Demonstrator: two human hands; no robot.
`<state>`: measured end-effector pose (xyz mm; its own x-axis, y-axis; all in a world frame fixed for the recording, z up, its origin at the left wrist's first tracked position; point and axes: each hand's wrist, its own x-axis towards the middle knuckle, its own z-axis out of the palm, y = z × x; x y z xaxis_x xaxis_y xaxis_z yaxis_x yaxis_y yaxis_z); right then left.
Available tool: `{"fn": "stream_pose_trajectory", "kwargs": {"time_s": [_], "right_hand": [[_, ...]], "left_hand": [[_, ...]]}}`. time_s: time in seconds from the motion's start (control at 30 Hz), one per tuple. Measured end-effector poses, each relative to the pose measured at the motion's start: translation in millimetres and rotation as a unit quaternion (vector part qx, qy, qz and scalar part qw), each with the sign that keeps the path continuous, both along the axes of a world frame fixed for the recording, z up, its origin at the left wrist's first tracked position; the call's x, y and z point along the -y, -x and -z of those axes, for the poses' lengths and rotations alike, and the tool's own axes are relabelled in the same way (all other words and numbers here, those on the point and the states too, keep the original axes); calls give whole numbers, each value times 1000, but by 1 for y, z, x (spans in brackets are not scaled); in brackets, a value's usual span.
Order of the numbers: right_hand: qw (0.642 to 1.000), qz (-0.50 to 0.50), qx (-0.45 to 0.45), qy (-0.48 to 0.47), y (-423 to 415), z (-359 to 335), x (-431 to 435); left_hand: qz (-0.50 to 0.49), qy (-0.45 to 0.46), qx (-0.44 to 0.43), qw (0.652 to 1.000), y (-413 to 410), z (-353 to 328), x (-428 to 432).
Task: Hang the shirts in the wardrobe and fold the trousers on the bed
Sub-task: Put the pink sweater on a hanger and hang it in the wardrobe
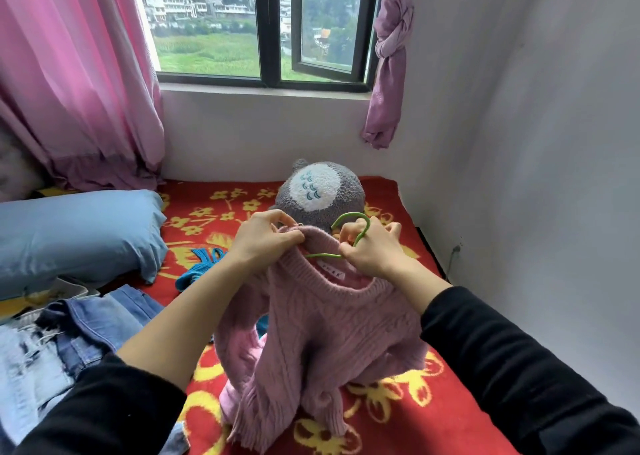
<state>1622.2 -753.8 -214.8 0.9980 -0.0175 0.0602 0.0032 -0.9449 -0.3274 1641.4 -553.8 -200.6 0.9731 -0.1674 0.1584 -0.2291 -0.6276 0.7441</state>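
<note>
A pink cable-knit sweater hangs over the red flowered bed, held up at its neck. My left hand pinches the far edge of the collar. My right hand grips a green wire hanger at the base of its hook; one hanger arm shows inside the neck opening, the rest is hidden in the sweater. Blue jeans lie heaped at the lower left of the bed.
A grey and white plush toy sits behind the sweater. A blue pillow lies at the left. A teal knitted piece lies between pillow and sweater. Pink curtains frame the window; a white wall borders the right.
</note>
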Motion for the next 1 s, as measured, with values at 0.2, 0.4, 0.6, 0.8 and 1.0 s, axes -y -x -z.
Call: {"fn": "stream_pose_trajectory", "kwargs": {"time_s": [0.2,0.4,0.6,0.8,1.0], "right_hand": [[1000,7,15,-3,-1,-35,-11],[985,-58,-28,-162,-7,-98,-34],[978,-100,21,-183,4,-149,-37],[956,-163,-28,-241,30,-176,-51],[938,-242,-4,-246,71,-181,-75]], "left_hand": [[63,-45,-43,996,-3,26,-42],[28,-70,118,990,-7,16,-57],[-5,-10,218,976,6,-34,-88],[-44,-10,253,966,60,-55,-103],[-107,-38,276,954,129,-72,-110]]}}
